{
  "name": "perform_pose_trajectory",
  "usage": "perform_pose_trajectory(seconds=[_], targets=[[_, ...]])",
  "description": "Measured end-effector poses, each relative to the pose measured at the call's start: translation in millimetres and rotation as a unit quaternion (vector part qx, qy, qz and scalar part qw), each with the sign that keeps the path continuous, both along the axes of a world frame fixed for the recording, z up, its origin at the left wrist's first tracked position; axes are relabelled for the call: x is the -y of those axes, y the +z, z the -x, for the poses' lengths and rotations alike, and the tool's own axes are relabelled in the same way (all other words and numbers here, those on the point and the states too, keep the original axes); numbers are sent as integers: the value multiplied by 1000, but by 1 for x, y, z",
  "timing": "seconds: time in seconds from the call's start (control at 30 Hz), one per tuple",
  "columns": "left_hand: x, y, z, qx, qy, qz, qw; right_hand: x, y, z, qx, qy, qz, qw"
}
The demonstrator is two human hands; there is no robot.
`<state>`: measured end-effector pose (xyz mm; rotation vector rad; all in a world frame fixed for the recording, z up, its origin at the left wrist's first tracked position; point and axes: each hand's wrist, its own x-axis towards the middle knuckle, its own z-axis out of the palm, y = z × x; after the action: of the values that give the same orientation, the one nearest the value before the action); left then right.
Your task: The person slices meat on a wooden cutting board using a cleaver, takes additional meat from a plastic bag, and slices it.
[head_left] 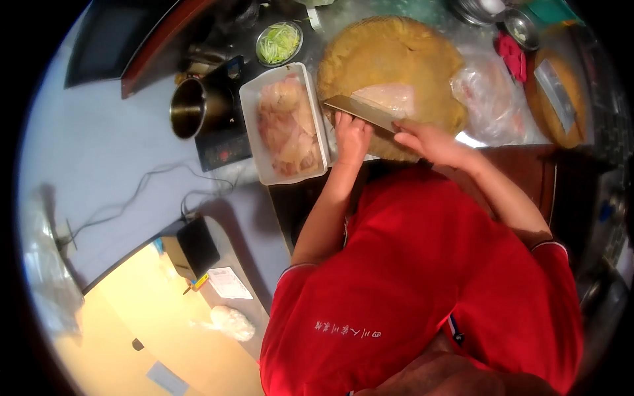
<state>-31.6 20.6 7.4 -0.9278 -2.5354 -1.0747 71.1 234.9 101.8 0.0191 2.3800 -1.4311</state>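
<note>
A cleaver (362, 112) lies slantwise over the near left part of a round wooden chopping block (389, 49). My right hand (426, 141) is wrapped round its handle end. Just beyond the blade, a pale piece of raw meat (389, 98) rests flat on the block. My left hand (352, 135) is at the block's near left edge, under the blade's left part, with its fingers curled together; what they hold, if anything, is hidden. Left of that hand stands a white plastic container (247, 109) with sliced raw meat (285, 125) inside.
Shredded green vegetables fill a bowl (279, 44) behind the container. A metal pot (189, 109) stands farther left. Right of the block are a clear bag of meat (492, 99), a pink cloth (510, 57) and another blade (555, 94) on a smaller board (573, 135).
</note>
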Motion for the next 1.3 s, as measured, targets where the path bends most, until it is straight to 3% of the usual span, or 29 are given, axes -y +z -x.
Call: perform_pose_trajectory(seconds=[0.23,0.37,0.57,0.67,0.77,0.87,0.97,1.3], targets=[[0,4,6,-30,-11,-16,999,-1,26,4,51,9,-6,999],[2,5,5,-15,-15,-4,1000,2,46,23,219,-6,49,975],[0,6,29,-1,-41,17,999,-6,47,11,178,-83,125,972],[-2,5,48,-14,-34,30,999,-28,56,-2,-1,-82,15,997],[-12,12,43,-39,7,11,999,-46,39,3,-168,-108,-63,978],[-23,12,19,-37,-36,-13,999,-54,36,4,-54,-71,-136,987],[-35,9,9,-21,-33,5,999,-45,39,6,-24,-8,-198,980],[-38,5,11,24,-19,74,997,-33,14,22,-28,15,-230,973]])
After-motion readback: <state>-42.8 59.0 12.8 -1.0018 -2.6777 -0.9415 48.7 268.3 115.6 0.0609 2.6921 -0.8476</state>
